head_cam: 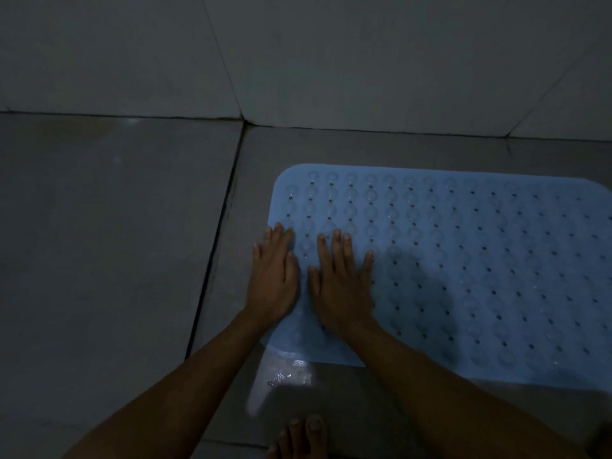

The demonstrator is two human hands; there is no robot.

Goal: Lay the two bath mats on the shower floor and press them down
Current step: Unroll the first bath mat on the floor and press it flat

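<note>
A light blue bath mat (470,260) with rows of small holes and round suction bumps lies flat on the grey tiled shower floor (116,243), running off the right edge of the view. My left hand (273,276) rests palm down on the mat's left edge, fingers spread and partly over the bare tile. Just to its right, my right hand (341,283) lies flat on the mat with fingers apart. Neither hand holds anything. Only one mat is in view.
Grey wall tiles (298,54) rise behind the floor, about a hand's length beyond the mat's far edge. A dark grout line (218,233) runs down the floor left of the mat. A wet, shiny patch (288,376) lies in front of the mat. My bare toes (301,435) show at the bottom.
</note>
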